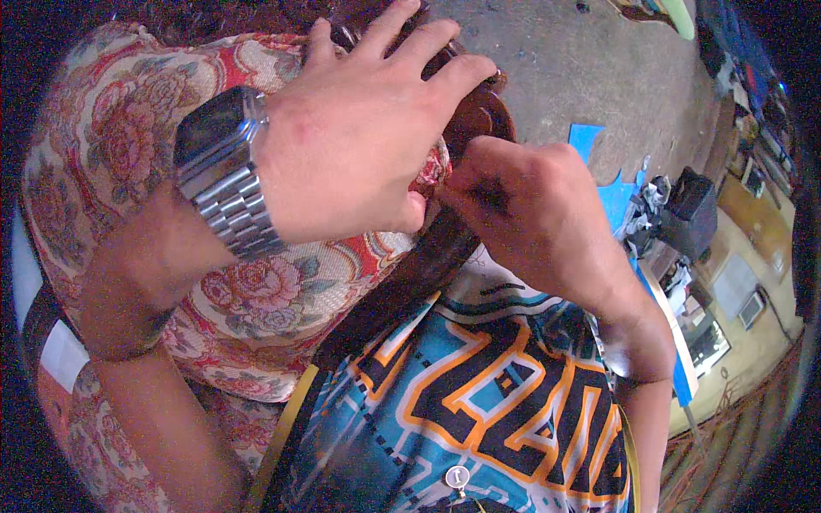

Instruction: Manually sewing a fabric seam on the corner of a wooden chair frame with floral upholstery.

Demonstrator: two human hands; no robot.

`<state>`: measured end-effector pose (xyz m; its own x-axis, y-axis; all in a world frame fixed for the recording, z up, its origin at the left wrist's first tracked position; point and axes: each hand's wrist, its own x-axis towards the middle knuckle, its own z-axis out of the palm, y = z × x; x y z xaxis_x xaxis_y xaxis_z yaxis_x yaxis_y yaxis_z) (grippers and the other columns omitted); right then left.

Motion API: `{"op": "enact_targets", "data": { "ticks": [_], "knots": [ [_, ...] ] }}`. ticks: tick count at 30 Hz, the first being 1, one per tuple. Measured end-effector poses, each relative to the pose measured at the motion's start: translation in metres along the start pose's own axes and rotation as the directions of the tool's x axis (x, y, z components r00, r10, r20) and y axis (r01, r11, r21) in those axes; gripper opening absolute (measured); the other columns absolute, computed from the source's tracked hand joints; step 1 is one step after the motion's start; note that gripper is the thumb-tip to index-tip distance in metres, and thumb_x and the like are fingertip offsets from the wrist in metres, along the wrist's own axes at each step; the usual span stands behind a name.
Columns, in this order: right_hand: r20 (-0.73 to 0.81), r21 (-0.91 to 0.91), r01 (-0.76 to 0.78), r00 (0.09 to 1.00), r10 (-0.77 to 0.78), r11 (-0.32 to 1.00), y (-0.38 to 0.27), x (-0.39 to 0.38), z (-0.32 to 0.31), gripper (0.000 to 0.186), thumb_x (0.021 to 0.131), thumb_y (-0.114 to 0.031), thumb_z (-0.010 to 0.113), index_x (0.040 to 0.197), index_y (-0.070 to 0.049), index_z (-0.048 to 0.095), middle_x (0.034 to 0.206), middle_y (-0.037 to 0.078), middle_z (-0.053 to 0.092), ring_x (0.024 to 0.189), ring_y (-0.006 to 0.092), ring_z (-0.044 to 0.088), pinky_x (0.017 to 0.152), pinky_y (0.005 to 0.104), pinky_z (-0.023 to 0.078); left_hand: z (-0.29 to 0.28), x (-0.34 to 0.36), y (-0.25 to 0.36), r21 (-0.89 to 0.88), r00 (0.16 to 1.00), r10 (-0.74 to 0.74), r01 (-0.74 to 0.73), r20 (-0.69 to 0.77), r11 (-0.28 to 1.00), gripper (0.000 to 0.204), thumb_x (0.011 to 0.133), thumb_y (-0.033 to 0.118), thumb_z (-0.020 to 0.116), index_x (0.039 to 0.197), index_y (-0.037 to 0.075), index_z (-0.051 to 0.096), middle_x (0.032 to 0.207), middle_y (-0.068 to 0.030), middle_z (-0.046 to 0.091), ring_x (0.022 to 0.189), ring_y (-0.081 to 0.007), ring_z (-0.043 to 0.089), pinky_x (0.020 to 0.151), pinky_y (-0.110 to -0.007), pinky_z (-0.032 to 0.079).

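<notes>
Floor [547,51] of grey concrete stretches away at the top, well apart from the work. Upholstery [248,295] in a cream, red and dusty-pink rose print fills the left side, rounded like padding and running up beneath the wrist and palm. Along its right edge goes a glossy dark-brown wooden frame [492,111], carved in curves near the top. The person's teal shirt [513,385], with bold black lettering edged in orange and white, covers the lower middle, close against the frame. Beyond the right forearm a black box [691,209] stands amid clutter, and near it pieces of blue sheet [616,198] lie on the concrete.

The left hand [351,154] lies across the upholstery and the frame, its grip loose, fingers spread wide over the carved wood and thumb bent down by the fabric edge. The right hand [534,201] is just beside it, its grip curled closed against that edge; what the fingertips pinch, if anything, is hidden. A silver link-band wristwatch [227,184] circles the left wrist. Between the hands shows a small bunched red-and-white fabric fold [434,167]. Smallest is a round silvery pendant [457,477] on the shirt front.
</notes>
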<state>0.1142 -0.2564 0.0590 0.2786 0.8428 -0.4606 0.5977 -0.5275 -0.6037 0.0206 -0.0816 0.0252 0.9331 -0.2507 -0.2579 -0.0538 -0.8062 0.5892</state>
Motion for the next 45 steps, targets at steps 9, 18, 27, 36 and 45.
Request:
{"op": "enact_targets", "data": {
  "ticks": [9,18,27,36,45],
  "knots": [
    [-0.155,0.145,0.043,0.988,-0.02,0.988,0.002,-0.009,0.003,0.016,0.08,-0.013,0.077,0.082,-0.004,0.063,0.068,0.013,0.062,0.059,0.0289,0.063,0.055,0.0348,0.051,-0.011,-0.003,0.007,0.04,0.98,-0.092,0.087,0.174,0.995,0.089,0.084,0.046,0.07,0.148,0.004,0.023,0.15,-0.0282,0.022,0.142,-0.0516,0.015,0.105,-0.075,0.025],
    [-0.092,0.023,0.142,0.986,-0.139,0.99,0.012,-0.008,0.005,0.016,0.081,-0.019,0.072,0.085,-0.006,0.063,0.072,0.015,0.064,0.071,0.0355,0.066,0.06,0.0441,0.052,-0.001,-0.012,0.011,0.004,0.982,-0.108,0.11,-0.158,0.994,0.092,0.06,0.023,0.083,0.141,0.015,0.04,0.147,-0.0164,0.037,0.141,-0.0427,0.027,0.111,-0.062,0.027],
    [-0.029,0.072,0.065,0.998,-0.063,0.995,0.016,-0.015,-0.005,0.033,0.084,-0.013,0.067,0.114,-0.009,0.056,0.072,0.015,0.064,0.072,0.0337,0.065,0.063,0.0434,0.051,0.009,-0.052,0.066,0.071,0.971,-0.023,0.041,-0.239,0.997,0.023,0.069,0.025,0.08,0.087,0.016,0.069,0.119,-0.0053,0.056,0.124,-0.0329,0.045,0.11,-0.063,0.026],
    [0.124,0.804,-0.022,0.984,-0.132,0.594,0.076,-0.034,-0.039,0.048,0.087,-0.006,0.07,0.131,-0.007,0.05,0.076,-0.003,0.056,0.072,0.0046,0.049,0.064,0.0212,0.041,0.019,-0.053,0.066,-0.088,0.951,-0.124,0.103,-0.285,0.991,0.013,0.072,0.027,0.079,0.079,0.018,0.072,0.106,-0.0018,0.057,0.117,-0.0298,0.047,0.112,-0.06,0.022],
    [-0.539,0.393,0.505,0.804,-0.253,0.768,0.065,-0.059,-0.026,0.034,0.082,-0.006,0.071,0.115,-0.002,0.063,0.103,0.014,0.068,0.093,0.0217,0.062,0.085,0.0357,0.049,0.015,-0.036,0.111,-0.722,0.862,-0.271,-0.147,-0.429,0.676,0.021,0.093,0.021,0.06,0.085,0.006,0.071,0.094,-0.0041,0.053,0.093,-0.0215,0.045,0.088,-0.04,0.036]
  ]
}}
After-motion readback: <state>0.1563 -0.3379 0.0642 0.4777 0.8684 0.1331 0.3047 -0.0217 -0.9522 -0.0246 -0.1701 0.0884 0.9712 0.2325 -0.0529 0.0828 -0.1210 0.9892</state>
